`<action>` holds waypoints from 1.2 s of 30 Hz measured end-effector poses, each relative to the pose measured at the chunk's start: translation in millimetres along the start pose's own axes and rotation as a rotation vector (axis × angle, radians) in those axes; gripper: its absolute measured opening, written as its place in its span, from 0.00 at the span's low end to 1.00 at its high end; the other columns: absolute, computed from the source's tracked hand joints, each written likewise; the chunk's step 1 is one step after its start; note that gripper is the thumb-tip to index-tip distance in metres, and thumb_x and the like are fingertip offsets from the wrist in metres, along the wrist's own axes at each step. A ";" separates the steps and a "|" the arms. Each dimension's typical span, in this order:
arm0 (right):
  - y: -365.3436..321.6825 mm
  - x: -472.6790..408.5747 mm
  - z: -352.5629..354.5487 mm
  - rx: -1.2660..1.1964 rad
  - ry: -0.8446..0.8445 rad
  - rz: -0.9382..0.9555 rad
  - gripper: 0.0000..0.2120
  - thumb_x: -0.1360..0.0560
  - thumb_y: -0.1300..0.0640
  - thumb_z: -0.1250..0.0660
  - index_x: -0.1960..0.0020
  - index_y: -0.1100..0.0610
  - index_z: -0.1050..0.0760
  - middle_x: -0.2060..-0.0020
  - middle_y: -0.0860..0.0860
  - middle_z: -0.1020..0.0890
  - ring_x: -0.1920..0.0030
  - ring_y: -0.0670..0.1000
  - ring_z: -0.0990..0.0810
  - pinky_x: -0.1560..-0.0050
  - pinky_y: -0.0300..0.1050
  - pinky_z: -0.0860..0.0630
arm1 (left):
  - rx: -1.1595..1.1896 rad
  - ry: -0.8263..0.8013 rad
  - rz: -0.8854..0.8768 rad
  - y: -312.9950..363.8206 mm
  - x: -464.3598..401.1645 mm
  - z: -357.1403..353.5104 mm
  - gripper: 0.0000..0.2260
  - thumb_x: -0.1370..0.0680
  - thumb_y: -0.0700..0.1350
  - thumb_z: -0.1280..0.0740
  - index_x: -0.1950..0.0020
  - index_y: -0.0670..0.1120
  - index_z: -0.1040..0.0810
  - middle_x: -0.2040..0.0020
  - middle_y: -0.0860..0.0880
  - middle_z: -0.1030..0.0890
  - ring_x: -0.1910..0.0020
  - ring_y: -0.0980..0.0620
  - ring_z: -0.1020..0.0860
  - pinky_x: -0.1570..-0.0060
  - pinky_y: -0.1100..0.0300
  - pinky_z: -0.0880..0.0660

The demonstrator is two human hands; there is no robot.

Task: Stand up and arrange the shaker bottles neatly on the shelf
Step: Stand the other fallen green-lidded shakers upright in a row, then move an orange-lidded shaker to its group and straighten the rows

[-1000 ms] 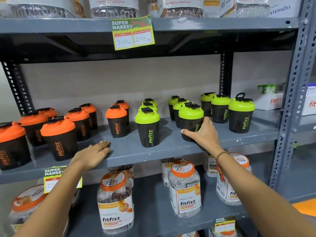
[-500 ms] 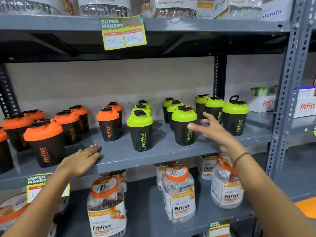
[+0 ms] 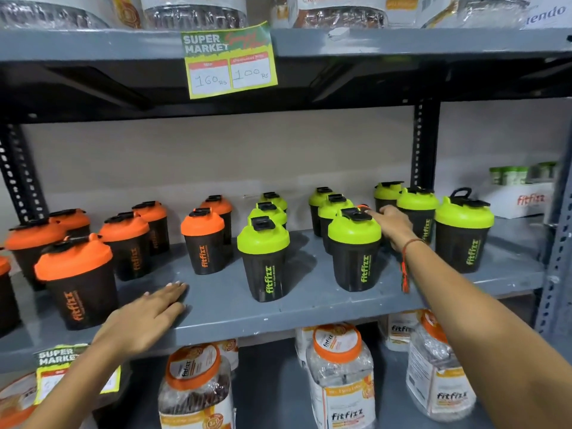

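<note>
Black shaker bottles stand upright in loose rows on the grey middle shelf point(image 3: 223, 308). Several orange-lidded shakers point(image 3: 202, 243) fill the left half and several green-lidded ones point(image 3: 263, 261) the right half. My left hand point(image 3: 148, 314) lies flat on the shelf's front edge, just right of the nearest orange shaker point(image 3: 77, 283), holding nothing. My right hand point(image 3: 393, 226) reaches between two green columns, fingers stretched out behind the front green shaker point(image 3: 354, 249). Its fingertips are at a small orange piece point(image 3: 362, 207), mostly hidden there.
The shelf above carries jars and a yellow price tag point(image 3: 230, 61). Below stand clear jars with orange lids point(image 3: 339, 382). A perforated upright point(image 3: 557, 243) bounds the right side, with white boxes point(image 3: 523, 199) beyond it.
My right hand let go of the front green shaker and moved up and back between the green rows. The left hand stayed on the shelf edge. The camera moved closer.
</note>
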State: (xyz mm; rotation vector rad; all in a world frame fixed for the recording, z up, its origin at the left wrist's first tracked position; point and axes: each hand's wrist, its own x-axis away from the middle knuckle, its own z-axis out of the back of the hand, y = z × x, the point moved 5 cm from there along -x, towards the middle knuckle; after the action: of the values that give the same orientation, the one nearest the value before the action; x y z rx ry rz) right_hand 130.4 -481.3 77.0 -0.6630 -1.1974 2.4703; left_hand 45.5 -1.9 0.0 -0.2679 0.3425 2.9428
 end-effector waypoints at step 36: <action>-100.4 77.0 56.8 -1.076 -0.441 0.102 0.07 0.25 0.54 0.31 0.49 0.55 0.23 0.56 0.53 0.18 0.55 0.52 0.18 0.44 0.54 0.20 | -0.018 0.036 0.089 18.3 16.0 12.9 0.23 0.18 0.56 0.48 0.23 0.56 0.40 0.22 0.55 0.42 0.24 0.51 0.41 0.26 0.55 0.47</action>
State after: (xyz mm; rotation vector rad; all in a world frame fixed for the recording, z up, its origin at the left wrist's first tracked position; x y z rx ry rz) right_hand 43.1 -422.1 167.1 -0.3874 -2.7485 1.9128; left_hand 24.6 -14.1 13.1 -0.3164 0.3411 3.0327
